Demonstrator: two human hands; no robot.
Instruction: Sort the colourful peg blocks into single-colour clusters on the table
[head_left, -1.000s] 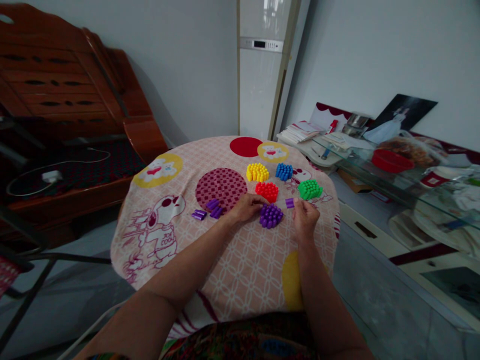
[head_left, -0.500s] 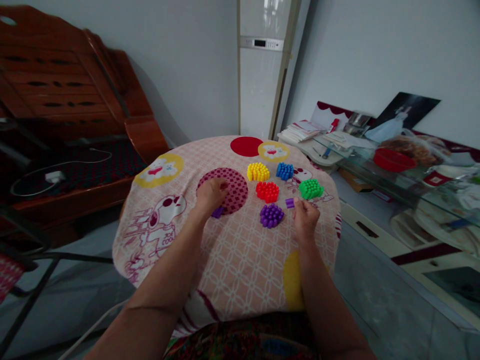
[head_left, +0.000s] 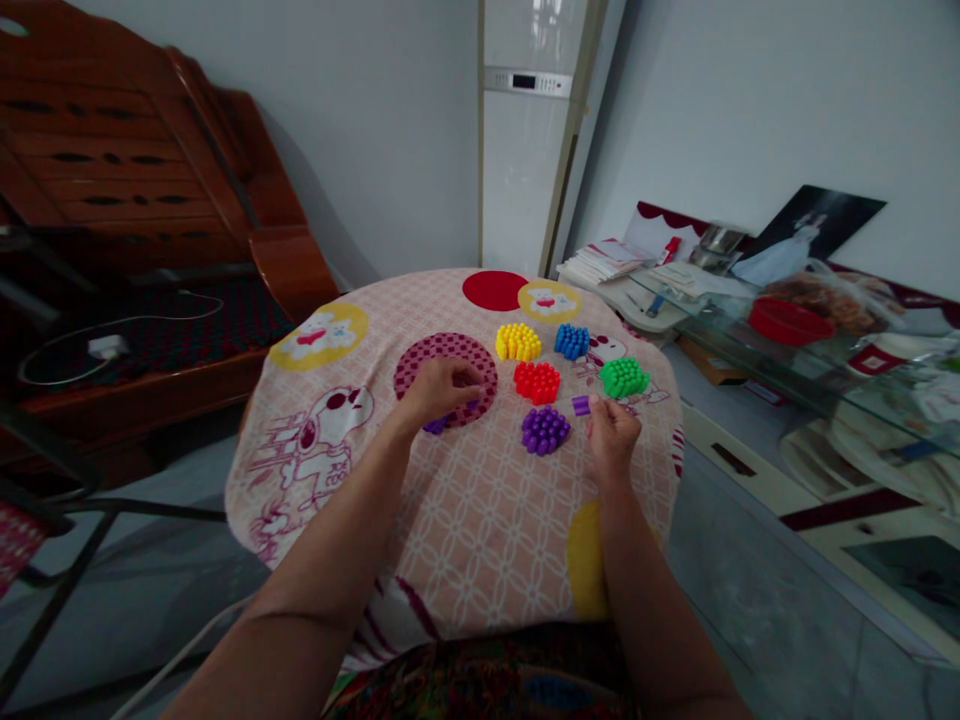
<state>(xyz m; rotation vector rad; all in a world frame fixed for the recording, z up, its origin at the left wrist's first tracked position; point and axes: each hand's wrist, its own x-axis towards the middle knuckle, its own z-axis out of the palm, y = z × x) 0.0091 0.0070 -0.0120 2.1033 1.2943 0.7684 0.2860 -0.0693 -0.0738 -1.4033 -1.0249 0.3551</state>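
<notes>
My right hand [head_left: 613, 432] is closed in a pinch on a small ribbed purple plastic piece [head_left: 581, 405], held at the table's right side. My left hand [head_left: 442, 388] hovers over the dark pink checked circle on the cloth, its fingers bent and drawn together. A bit of purple shows below its fingertips, but whether it is gripped I cannot tell. More purple plastic [head_left: 435, 425] lies under the left wrist, partly hidden. Between my hands stands a purple cluster of round-topped pegs [head_left: 545, 430]. Beyond it are clusters in red [head_left: 536, 381], yellow [head_left: 517, 342], blue [head_left: 572, 341] and green [head_left: 624, 377].
A patterned cloth [head_left: 480, 540] covers the round table. To the left is a wooden bench [head_left: 112, 180] with a white charger [head_left: 109, 347]. On the right, a glass-topped cabinet [head_left: 720, 330] bears papers, a red bowl [head_left: 791, 318] and bags.
My left hand has shifted right across the checked circle, and a bit of purple now shows below its fingertips. My right hand stays in place with its purple piece.
</notes>
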